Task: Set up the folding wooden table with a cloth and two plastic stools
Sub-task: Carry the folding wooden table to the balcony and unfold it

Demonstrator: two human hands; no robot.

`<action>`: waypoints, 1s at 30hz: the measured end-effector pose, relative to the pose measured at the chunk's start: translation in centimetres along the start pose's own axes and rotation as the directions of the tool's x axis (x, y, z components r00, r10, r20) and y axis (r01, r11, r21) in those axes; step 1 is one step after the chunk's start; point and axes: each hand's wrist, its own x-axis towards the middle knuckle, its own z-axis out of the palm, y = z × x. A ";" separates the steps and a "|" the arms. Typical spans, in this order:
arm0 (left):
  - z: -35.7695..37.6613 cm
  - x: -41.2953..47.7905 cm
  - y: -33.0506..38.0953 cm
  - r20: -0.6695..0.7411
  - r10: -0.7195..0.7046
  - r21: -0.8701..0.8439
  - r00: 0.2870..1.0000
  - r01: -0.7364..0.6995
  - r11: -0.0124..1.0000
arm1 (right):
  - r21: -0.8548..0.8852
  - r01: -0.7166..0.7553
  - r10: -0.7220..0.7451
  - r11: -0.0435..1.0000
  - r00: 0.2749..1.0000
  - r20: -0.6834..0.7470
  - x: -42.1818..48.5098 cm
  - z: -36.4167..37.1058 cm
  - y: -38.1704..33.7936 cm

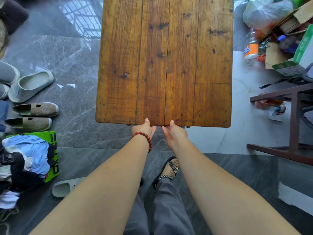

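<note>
**Folding wooden table** [166, 61], seen from above, reaching from the centre of the view to 12 o'clock. The top is 4 amber planks with worn varnish, dark knots and a seam down the middle, and it is bare. The left hand [144, 128] and right hand [174, 133] grip the near edge side by side at its 6 o'clock point, thumbs on top and fingers hooked beneath. The table is probably rigid and fairly heavy, with a smooth, slightly slippery finish. Holds nearer the 2 near corners would likely steady it better. Shoes [33, 109] lie at 9 o'clock and a soda bottle [251, 46] at 2 o'clock.
</note>
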 end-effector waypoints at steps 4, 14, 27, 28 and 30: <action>0.3 -0.2 1.0 0.005 -0.004 0.019 1.000 0.004 1.000 | -0.005 -0.036 0.036 0.999 0.999 0.010 -0.1 0.8 -0.5; -0.3 -0.8 1.2 0.058 -0.075 0.065 0.996 0.071 0.995 | -0.055 -0.004 0.006 0.998 0.999 0.033 -0.1 0.1 0.3; -1.2 -2.5 1.4 0.213 -0.130 0.333 0.968 0.053 0.942 | -0.216 -0.006 0.025 0.976 0.996 0.089 -1.0 -0.4 0.3; -1.3 -2.9 1.6 0.229 -0.139 0.358 0.963 0.049 0.932 | -0.219 -0.013 0.033 0.976 0.996 0.088 -1.3 -0.4 0.2; -1.4 -3.7 2.0 0.254 -0.127 0.373 0.959 0.024 0.927 | -0.230 -0.012 0.035 0.973 0.995 0.096 -2.1 -0.5 -0.1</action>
